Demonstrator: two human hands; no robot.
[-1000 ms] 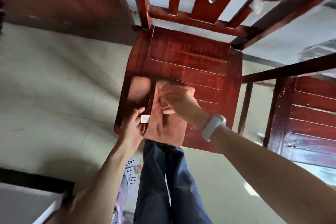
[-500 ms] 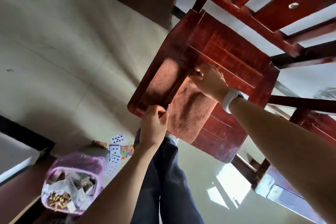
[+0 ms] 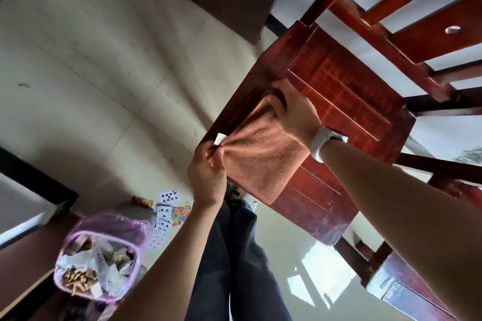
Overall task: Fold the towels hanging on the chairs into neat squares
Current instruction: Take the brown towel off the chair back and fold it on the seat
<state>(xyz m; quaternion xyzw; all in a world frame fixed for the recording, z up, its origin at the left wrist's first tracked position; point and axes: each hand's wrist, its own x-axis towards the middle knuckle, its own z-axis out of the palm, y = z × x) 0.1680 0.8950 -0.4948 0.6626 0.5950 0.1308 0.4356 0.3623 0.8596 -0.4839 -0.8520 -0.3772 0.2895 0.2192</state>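
A small salmon-pink towel (image 3: 263, 156) lies folded on the seat of a red wooden chair (image 3: 347, 91), its near part hanging over the seat's front edge. My left hand (image 3: 207, 172) pinches the towel's near-left corner, where a white label sticks up. My right hand (image 3: 292, 109), with a white band on the wrist, grips the towel's far corner against the seat. The towel is stretched taut between both hands.
A bin lined with a pink bag (image 3: 101, 258) stands at the lower left. Playing cards (image 3: 165, 212) lie scattered on the pale tiled floor beside my dark trouser legs (image 3: 234, 255). A second red chair (image 3: 407, 286) is at the lower right.
The flap that lay spread to the left on the seat has been drawn in. Both hands now hold corners and pull the towel tight. The view has swung left and tilted.
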